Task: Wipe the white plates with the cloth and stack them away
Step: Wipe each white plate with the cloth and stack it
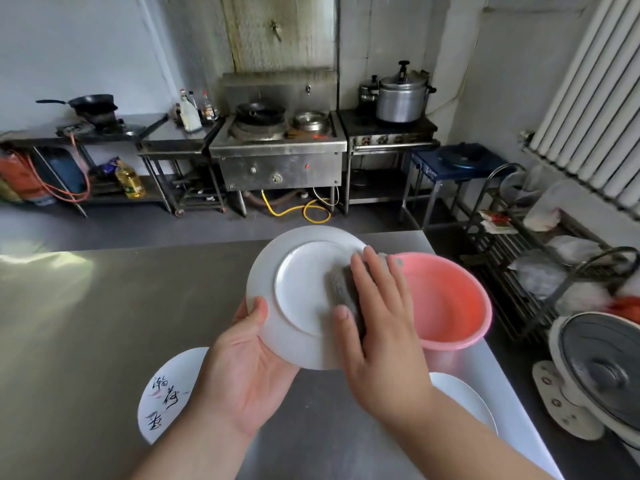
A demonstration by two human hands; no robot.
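I hold a white plate point(298, 285) tilted above the steel table, its underside with the foot ring facing me. My left hand point(242, 368) grips its lower left rim, thumb on the rim. My right hand point(377, 323) presses a grey cloth point(346, 292) flat against the plate's right half, fingers straight over the cloth and thumb beside it. A white plate with black brush writing point(162, 396) lies on the table under my left forearm. Another white plate point(464, 396) lies at the lower right, partly hidden by my right forearm.
A pink plastic basin point(453, 299) stands on the steel table point(104, 306) right of the held plate. Off the table's right edge are a wire rack with bags point(540, 265) and a fan point(602, 368). Stoves, pots and a gas cylinder line the far wall.
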